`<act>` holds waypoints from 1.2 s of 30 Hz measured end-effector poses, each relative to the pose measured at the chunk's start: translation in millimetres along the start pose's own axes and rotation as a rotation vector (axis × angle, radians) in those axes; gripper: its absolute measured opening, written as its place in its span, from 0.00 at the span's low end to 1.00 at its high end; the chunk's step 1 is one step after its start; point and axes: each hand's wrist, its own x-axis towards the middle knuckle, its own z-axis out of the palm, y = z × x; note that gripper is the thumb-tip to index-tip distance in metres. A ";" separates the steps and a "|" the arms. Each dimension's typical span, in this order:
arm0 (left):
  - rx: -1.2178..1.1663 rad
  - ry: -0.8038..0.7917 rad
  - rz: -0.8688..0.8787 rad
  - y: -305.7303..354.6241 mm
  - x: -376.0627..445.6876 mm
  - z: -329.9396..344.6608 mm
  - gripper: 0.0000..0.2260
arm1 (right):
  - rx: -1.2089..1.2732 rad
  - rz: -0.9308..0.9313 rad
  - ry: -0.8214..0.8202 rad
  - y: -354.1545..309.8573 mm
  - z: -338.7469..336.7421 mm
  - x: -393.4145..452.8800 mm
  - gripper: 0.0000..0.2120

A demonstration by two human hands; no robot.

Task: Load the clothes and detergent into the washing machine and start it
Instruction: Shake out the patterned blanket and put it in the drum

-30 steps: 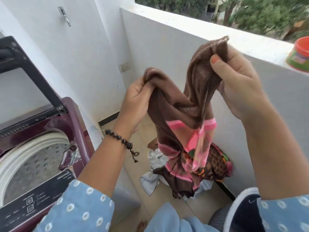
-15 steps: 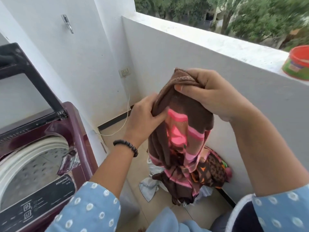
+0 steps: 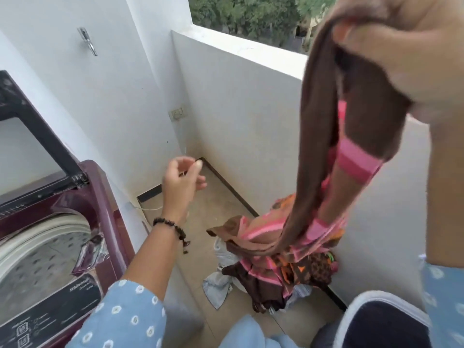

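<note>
At the upper right of the frame the right hand [image 3: 406, 51], very close to the camera and blurred, has its fingers curled round the top of a brown cloth with pink stripes [image 3: 326, 151], which hangs in a long fold down to the pile of clothes [image 3: 276, 267] on the floor at lower centre, its lower end touching the heap. The left hand [image 3: 184, 183] is at mid-frame, well apart from the cloth, fingers loosely bent and spread, holding nothing, a black bead bracelet [image 3: 170, 226] on its wrist. The washing machine [image 3: 100, 197] fills the lower left, its lid [image 3: 32, 126] raised and the drum [image 3: 37, 262] open to view. Bare floor tiles [image 3: 211, 204] lie between the machine's right edge and the pile, bounded by the white parapet wall [image 3: 238, 116] behind.
</note>
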 end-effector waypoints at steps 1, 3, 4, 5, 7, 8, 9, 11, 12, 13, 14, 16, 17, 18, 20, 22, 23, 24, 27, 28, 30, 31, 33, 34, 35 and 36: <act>-0.092 -0.162 0.069 21.6 -4.5 10.7 0.05 | -0.057 0.094 -0.068 5.6 6.5 0.0 0.02; -0.074 -0.475 0.222 55.4 -12.4 30.2 0.12 | -0.172 0.223 -0.230 21.3 25.2 -1.4 0.05; 0.012 -0.566 0.287 65.6 -15.5 38.7 0.15 | -0.210 0.233 -0.273 27.8 36.0 -5.3 0.06; 0.126 -0.573 0.327 70.0 -17.2 46.0 0.16 | -0.221 0.246 -0.303 30.8 46.3 -9.5 0.06; 0.303 -0.448 0.411 69.4 -16.6 53.6 0.18 | -0.207 0.240 -0.342 32.7 58.9 -17.0 0.06; 0.353 -0.387 0.434 63.3 -14.0 55.5 0.15 | -0.189 0.234 -0.345 33.7 60.3 -18.7 0.06; 0.410 -0.334 0.439 57.2 -13.0 55.7 0.09 | -0.168 0.244 -0.344 34.8 60.9 -20.0 0.06; 0.536 -0.236 0.416 39.5 -8.8 51.7 0.06 | -0.090 0.245 -0.354 38.1 59.4 -21.0 0.06; 0.585 -0.198 0.396 27.5 -5.2 48.2 0.07 | -0.040 0.246 -0.358 38.8 57.9 -21.4 0.06; 0.615 -0.157 0.373 15.9 -1.6 44.1 0.05 | 0.019 0.249 -0.361 39.3 55.7 -21.8 0.06; 0.640 -0.122 0.349 4.2 3.4 40.0 0.03 | 0.080 0.250 -0.360 39.2 53.4 -22.5 0.06; 0.662 -0.065 0.270 -17.4 12.5 30.5 0.02 | 0.196 0.235 -0.341 38.2 49.0 -23.5 0.05; 0.669 -0.045 0.214 -27.3 16.4 25.0 0.04 | 0.251 0.222 -0.317 38.0 46.2 -23.4 0.04; 0.679 -0.033 0.173 -37.8 19.9 18.9 0.04 | 0.304 0.205 -0.281 37.4 42.9 -22.9 0.04; 0.695 -0.008 0.080 -61.7 26.5 3.6 0.03 | 0.400 0.162 -0.171 35.6 34.0 -19.4 0.06; 0.688 -0.017 -0.021 -85.5 32.2 -12.4 0.03 | 0.488 0.111 -0.034 33.0 20.8 -14.8 0.05; 0.658 -0.033 -0.063 -94.7 33.7 -19.6 0.02 | 0.532 0.094 0.038 32.2 12.8 -12.8 0.04; 0.591 -0.054 -0.096 -99.8 33.5 -24.9 0.02 | 0.567 0.086 0.110 31.8 4.8 -11.1 0.04; 0.272 -0.159 -0.147 -89.3 24.8 -28.9 0.06 | 0.584 0.095 0.268 37.5 -14.3 -7.8 0.02; 0.198 -0.199 -0.150 -77.9 22.3 -25.7 0.06 | 0.577 0.111 0.288 41.1 -15.9 -7.4 0.02; 0.047 -0.272 -0.165 -47.9 19.3 -14.6 0.05 | 0.559 0.161 0.279 49.5 -10.1 -8.0 0.04; -0.025 -0.301 -0.157 -29.0 18.5 -8.3 0.05 | 0.542 0.193 0.260 53.9 -3.1 -9.0 0.05; -0.153 -0.347 -0.102 12.5 17.8 2.0 0.06 | 0.504 0.258 0.211 62.4 15.5 -11.6 0.08; -0.204 -0.385 -0.068 34.8 16.6 6.2 0.06 | 0.489 0.277 0.177 65.3 26.8 -13.3 0.08; -0.225 -0.442 -0.028 56.0 14.9 9.0 0.05 | 0.484 0.283 0.131 66.9 38.0 -15.2 0.08; -0.208 -0.515 0.018 75.5 12.5 11.6 0.05 | 0.490 0.278 0.069 68.2 49.4 -17.3 0.06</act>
